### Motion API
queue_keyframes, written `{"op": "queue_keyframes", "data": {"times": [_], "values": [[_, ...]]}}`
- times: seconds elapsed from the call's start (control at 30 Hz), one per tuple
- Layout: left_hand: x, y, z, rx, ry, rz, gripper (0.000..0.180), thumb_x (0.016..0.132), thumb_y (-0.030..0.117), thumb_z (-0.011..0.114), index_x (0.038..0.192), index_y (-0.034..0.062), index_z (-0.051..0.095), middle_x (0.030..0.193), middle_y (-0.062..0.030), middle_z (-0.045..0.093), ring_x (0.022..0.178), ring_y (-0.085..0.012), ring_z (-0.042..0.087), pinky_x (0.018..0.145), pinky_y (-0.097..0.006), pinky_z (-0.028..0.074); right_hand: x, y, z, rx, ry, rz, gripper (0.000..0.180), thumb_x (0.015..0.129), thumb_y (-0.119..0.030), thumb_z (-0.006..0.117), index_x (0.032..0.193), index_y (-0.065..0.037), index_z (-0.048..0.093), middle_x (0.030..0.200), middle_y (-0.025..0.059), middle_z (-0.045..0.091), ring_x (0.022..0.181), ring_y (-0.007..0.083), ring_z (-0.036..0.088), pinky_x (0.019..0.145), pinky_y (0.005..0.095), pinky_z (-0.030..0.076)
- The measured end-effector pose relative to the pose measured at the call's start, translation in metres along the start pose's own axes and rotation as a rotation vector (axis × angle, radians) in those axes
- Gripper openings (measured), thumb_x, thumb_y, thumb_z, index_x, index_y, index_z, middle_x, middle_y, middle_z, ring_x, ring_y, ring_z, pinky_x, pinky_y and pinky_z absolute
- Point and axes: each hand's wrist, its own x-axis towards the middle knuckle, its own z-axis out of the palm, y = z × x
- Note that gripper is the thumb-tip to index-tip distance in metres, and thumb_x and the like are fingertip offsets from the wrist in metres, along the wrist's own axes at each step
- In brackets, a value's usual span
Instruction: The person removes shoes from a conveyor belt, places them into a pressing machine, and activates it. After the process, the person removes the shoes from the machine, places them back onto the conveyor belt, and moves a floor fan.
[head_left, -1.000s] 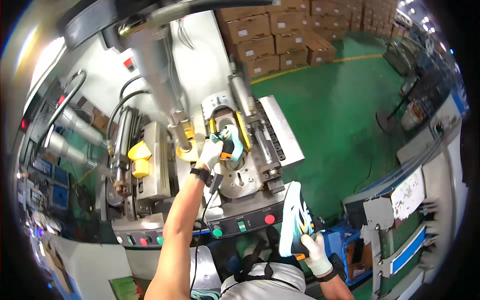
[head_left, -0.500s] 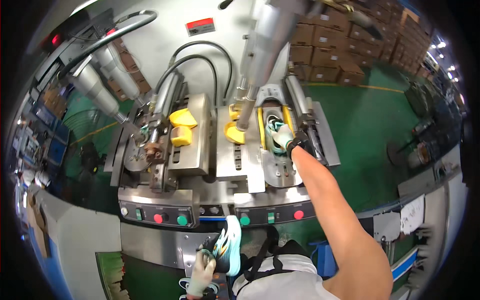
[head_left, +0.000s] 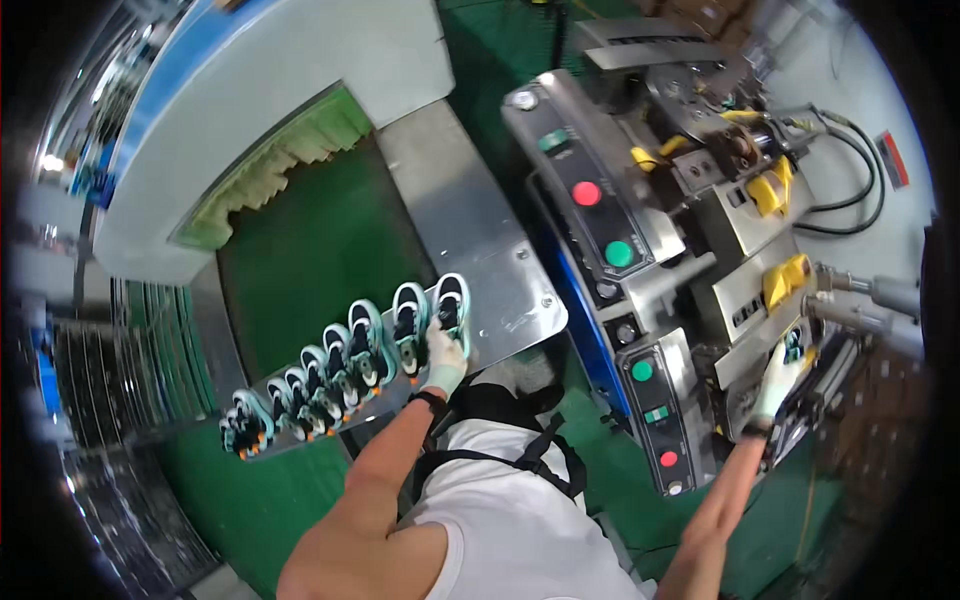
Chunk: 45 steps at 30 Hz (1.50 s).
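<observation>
Ending the placed row [head_left: 365, 340] on your bench [head_left: 515, 310], one shoe [head_left: 453, 302] fills your left hand [head_left: 447, 358]; another shoe [head_left: 794, 345] sits in the machine [head_left: 725, 290], right hand [head_left: 779, 378] grip unclear.

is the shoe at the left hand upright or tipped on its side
Upright: the shoe at the left hand shows its dark top from above, with no underside visible.

Shoe factory: push-button machine [head_left: 730, 220], sneakers [head_left: 366, 345] in row.

Arms [head_left: 388, 448] wide apart, left gloved grip [head_left: 446, 354] forward, right gloved grip [head_left: 778, 380] far out sideways.
</observation>
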Motion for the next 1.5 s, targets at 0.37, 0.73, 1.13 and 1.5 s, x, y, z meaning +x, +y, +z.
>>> {"op": "queue_keyframes", "data": {"times": [0.37, 0.73, 1.13, 1.5], "values": [[-0.003, 0.005, -0.060, -0.233, -0.294, 0.041, 0.060, 0.089, 0.014, 0.056, 0.141, -0.0031, 0.032, 0.132, -0.0278, 0.045, 0.123, -0.0423, 0.047, 0.107, -0.044, 0.037, -0.266, -0.147, 0.086, -0.811, -0.718, -0.340, 0.098, 0.074, -0.026, 0.078, 0.147, 0.008, 0.023, 0.155, 0.0310, 0.018, 0.146, 0.0447, 0.013, 0.116, 0.0547, 0.017], [-0.043, -0.013, -0.195, -0.352, 0.057, -0.066, 0.045, 0.095, 0.005, 0.050, 0.138, 0.0010, 0.041, 0.125, -0.0184, 0.055, 0.114, -0.0276, 0.060, 0.097, -0.036, 0.048, -0.395, -0.238, 0.253, 0.320, -1.301, 0.196, 0.052, 0.092, -0.035, 0.067, 0.124, 0.004, 0.055, 0.117, 0.0109, 0.061, 0.106, 0.0174, 0.054, 0.090, 0.0334, 0.045], [-0.282, -0.101, -0.207, -0.128, 0.744, -0.763, 0.047, 0.089, 0.003, 0.055, 0.135, -0.0013, 0.046, 0.126, -0.0217, 0.055, 0.110, -0.0312, 0.061, 0.093, -0.037, 0.050, -0.444, -0.330, 0.288, 0.413, -1.536, -0.090, 0.034, 0.081, -0.013, 0.071, 0.108, 0.006, 0.063, 0.096, 0.0104, 0.068, 0.082, 0.0204, 0.064, 0.076, 0.0347, 0.051], [-0.241, -0.226, -0.376, 0.285, 0.761, -0.635, 0.053, 0.077, 0.005, 0.070, 0.127, 0.0052, 0.053, 0.135, -0.0227, 0.047, 0.128, -0.0414, 0.041, 0.110, -0.047, 0.034, -0.431, -0.342, 0.271, 0.321, -1.408, -0.477, 0.035, 0.089, -0.012, 0.067, 0.119, 0.004, 0.057, 0.112, 0.0116, 0.062, 0.097, 0.0199, 0.060, 0.089, 0.0341, 0.048]]}}
